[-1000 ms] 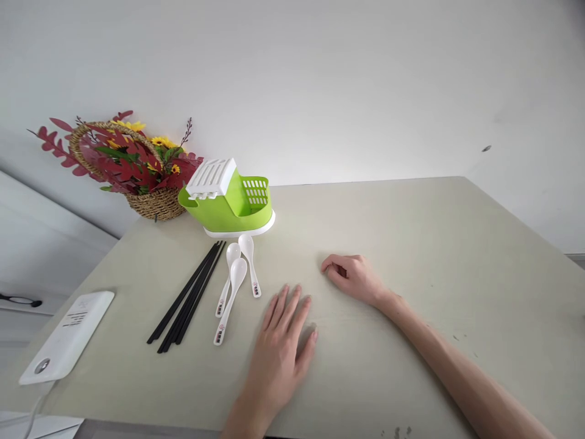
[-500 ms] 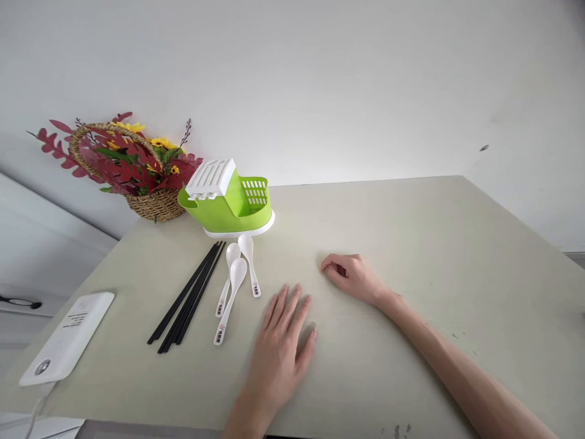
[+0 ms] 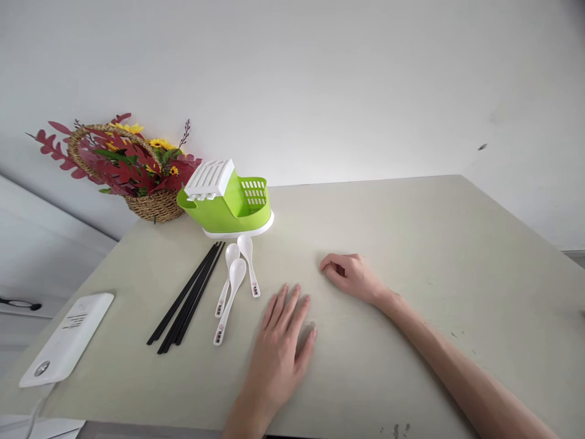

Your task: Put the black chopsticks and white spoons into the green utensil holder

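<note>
while the left grip (image 3: 278, 350) lies palm down, fingers stretched forward and slightly apart, thumb off to its right, it has hold of nothing; the hand rests on the bench (image 3: 402, 231). right grip (image 3: 350, 275): ahead and to the right of the left one, a gap between the two. fingers loosely curled in toward the thumb, a small dark hollow showing, nothing visible in it; inside of the palm hidden. its forearm slants back toward the near right.

nearest things: three white spoons (image 3: 236, 274), just ahead and left of the left grip, apart from its fingertips. bowls face up, pointing away, clustered closely; handles toward the near side, printed marks at their ends. the rightmost handle ends closest to the fingers.

further left of the left grip, beyond the spoons: black chopsticks (image 3: 192, 299), in a slightly fanned bundle, far ends drawn together.

ahead-left, past the spoons: green caddy (image 3: 210, 213), upright, white slatted top and white base, openwork at the back. behind it, further left, a woven basket (image 3: 158, 207) of red leaves and yellow flowers.

far left of both grips: flat white device (image 3: 68, 338), cable (image 3: 42, 402) running from its near end.
</note>
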